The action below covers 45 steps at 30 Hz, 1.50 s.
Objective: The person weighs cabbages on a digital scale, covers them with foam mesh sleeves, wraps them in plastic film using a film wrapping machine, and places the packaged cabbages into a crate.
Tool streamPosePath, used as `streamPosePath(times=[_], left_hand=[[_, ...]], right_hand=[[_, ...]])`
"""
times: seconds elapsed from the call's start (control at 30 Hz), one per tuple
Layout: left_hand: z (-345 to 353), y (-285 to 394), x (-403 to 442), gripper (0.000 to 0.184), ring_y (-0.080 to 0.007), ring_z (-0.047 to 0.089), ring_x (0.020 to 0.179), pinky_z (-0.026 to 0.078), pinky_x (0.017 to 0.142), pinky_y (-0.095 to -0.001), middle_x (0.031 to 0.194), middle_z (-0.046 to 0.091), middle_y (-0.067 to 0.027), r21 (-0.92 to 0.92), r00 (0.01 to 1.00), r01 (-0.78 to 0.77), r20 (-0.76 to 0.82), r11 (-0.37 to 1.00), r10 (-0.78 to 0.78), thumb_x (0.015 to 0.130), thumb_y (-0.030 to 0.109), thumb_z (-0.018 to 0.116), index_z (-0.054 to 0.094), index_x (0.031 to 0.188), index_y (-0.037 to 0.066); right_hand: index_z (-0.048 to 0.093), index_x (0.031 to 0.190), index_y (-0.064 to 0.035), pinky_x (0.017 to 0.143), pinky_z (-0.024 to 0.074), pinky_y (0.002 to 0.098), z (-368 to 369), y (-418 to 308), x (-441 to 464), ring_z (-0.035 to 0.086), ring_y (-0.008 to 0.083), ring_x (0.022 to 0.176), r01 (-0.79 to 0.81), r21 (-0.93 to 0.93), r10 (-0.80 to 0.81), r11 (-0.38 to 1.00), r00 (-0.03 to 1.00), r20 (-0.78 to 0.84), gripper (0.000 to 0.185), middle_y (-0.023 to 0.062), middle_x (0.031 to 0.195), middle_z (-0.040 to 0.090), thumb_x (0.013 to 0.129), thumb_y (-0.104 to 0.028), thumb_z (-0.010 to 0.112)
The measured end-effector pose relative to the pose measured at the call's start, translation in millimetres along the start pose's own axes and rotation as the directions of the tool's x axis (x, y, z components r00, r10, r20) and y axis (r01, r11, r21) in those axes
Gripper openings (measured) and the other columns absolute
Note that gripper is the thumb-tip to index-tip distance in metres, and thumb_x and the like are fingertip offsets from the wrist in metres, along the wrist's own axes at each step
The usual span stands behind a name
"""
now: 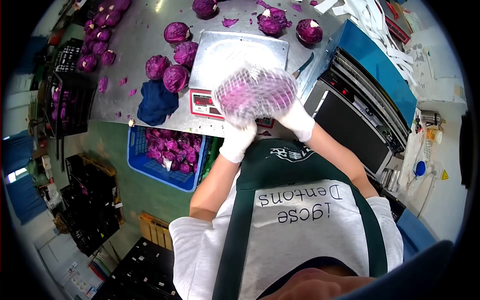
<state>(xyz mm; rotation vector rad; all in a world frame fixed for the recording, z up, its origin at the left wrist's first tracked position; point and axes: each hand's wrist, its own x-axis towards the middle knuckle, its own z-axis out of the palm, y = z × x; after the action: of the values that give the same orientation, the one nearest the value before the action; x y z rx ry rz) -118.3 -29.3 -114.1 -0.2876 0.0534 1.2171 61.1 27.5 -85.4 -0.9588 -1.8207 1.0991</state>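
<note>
Between my hands is a red cabbage in white foam netting [255, 95], smeared by motion; whether one head or two is inside I cannot make out. My left hand [239, 139], in a white glove, grips its near left side. On the near right side my right hand [297, 120], also gloved, is closed on it. The fingertips of both are partly hidden behind the netting. Just behind is a digital scale [239, 52] with a metal plate and a red front panel, its near part covered by the bundle. Several bare red cabbages [176, 78] sit left of the scale.
A knife [305, 64] lies right of the scale, beside a blue wrapping machine [372, 70]. White netting strips [372, 25] lie on top. A dark blue cloth [157, 102] rests at the table edge, above a blue crate [162, 181] of purple leaves. More cabbages [308, 31] stand behind.
</note>
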Motion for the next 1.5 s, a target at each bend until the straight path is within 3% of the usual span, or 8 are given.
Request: streamPosePath(times=[0.07, 0.13, 0.23, 0.53, 0.73, 0.87, 1.0, 1.5], left_hand=[[-9, 17, 24, 0.036, -0.0215, 0.064, 0.094, 0.055, 0.081, -0.0304, 0.121, 0.057, -0.0196, -0.179, 0.999, 0.026, 0.024, 0.984, -0.022, 0.096, 0.018, 0.044, 0.045, 0.128, 0.0], [31, 16, 31, 0.038, -0.0203, 0.065, 0.089, 0.056, 0.076, -0.0285, 0.128, 0.054, -0.0238, -0.11, 0.961, -0.145, -0.252, 0.983, 0.113, 0.101, 0.022, 0.038, 0.045, 0.127, -0.006], [53, 29, 30, 0.053, -0.0224, 0.064, 0.092, 0.054, 0.081, -0.0323, 0.13, 0.054, -0.0209, 0.044, 0.981, 0.001, -0.196, 0.999, 0.008, 0.102, 0.032, 0.035, 0.038, 0.136, -0.009], [50, 44, 9, 0.05, -0.0232, 0.058, 0.111, 0.049, 0.089, -0.0336, 0.133, 0.053, -0.0156, 0.671, 0.938, 0.033, -0.277, 0.741, 0.209, 0.099, 0.043, 0.043, 0.048, 0.13, 0.004], [71, 43, 4, 0.047, -0.0216, 0.06, 0.103, 0.049, 0.085, -0.0312, 0.125, 0.058, -0.0149, 0.743, 0.949, -0.027, -0.191, 0.669, 0.25, 0.1, 0.041, 0.042, 0.054, 0.122, 0.001], [68, 80, -14, 0.04, -0.0142, 0.058, 0.09, 0.046, 0.079, -0.0281, 0.109, 0.062, -0.0077, 0.921, 0.808, -0.353, 0.21, 0.165, 0.551, 0.1, 0.034, 0.044, 0.06, 0.114, 0.0], [67, 68, 25, 0.049, -0.0208, 0.045, 0.123, 0.039, 0.1, -0.0401, 0.138, 0.044, -0.0079, 0.993, 0.769, -0.104, 0.112, -0.049, 0.629, 0.095, 0.034, 0.054, 0.045, 0.137, 0.01], [91, -14, 150, 0.041, -0.0178, 0.054, 0.111, 0.045, 0.095, -0.0308, 0.122, 0.055, -0.0103, 0.954, 0.89, -0.283, 0.3, -0.1, 0.343, 0.092, 0.015, 0.057, 0.043, 0.129, 0.003]], right_hand=[[0.059, 0.115, -0.0048, 0.078, 0.0514, 0.0342, 5, 39, 9, 0.062, 0.0238, 0.089, -0.03, -0.383, 0.084, 0.923, 0.989, 0.125, 0.027, 0.0092, 0.106, 0.064, 0.089, -0.01, 0.058], [0.058, 0.111, -0.0007, 0.066, 0.0521, 0.0269, 20, 94, 4, 0.062, 0.0156, 0.077, -0.53, 0.268, 0.506, 0.805, 0.848, 0.155, 0.021, 0.0051, 0.095, 0.064, 0.094, -0.01, 0.052], [0.055, 0.098, 0.0005, 0.061, 0.05, 0.0228, 25, 35, 28, 0.059, 0.0139, 0.072, -0.338, 0.88, 0.617, -0.334, 0.627, 0.475, 0.014, 0.0072, 0.082, 0.057, 0.095, -0.008, 0.044], [0.056, 0.114, -0.0063, 0.075, 0.049, 0.0274, -3, -9, 28, 0.056, 0.018, 0.097, -0.185, -0.021, 0.164, 0.983, 0.913, -0.373, 0.033, 0.01, 0.107, 0.056, 0.086, -0.018, 0.068], [0.066, 0.112, -0.0083, 0.1, 0.0397, 0.0342, 3, 12, 89, 0.049, 0.0214, 0.118, -0.048, -0.536, -0.079, 0.843, 0.974, -0.21, 0.03, 0.0108, 0.122, 0.057, 0.086, -0.023, 0.066], [0.067, 0.103, -0.0024, 0.092, 0.0421, 0.0292, -31, 19, 104, 0.056, 0.0164, 0.105, -0.214, 0.939, 0.629, 0.27, 0.777, -0.003, 0.024, 0.0087, 0.109, 0.065, 0.092, -0.022, 0.059], [0.061, 0.123, -0.0141, 0.087, 0.0427, 0.0323, -29, 37, 103, 0.052, 0.0154, 0.108, -0.294, 0.489, 0.443, 0.821, 0.868, -0.223, 0.035, 0.007, 0.11, 0.064, 0.09, -0.027, 0.063], [0.056, 0.12, 0.002, 0.086, 0.0503, 0.0276, -107, -30, 26, 0.061, 0.0105, 0.094, -0.287, 0.633, 0.454, 0.719, 0.884, -0.115, 0.05, 0.0065, 0.105, 0.066, 0.076, -0.008, 0.077]])
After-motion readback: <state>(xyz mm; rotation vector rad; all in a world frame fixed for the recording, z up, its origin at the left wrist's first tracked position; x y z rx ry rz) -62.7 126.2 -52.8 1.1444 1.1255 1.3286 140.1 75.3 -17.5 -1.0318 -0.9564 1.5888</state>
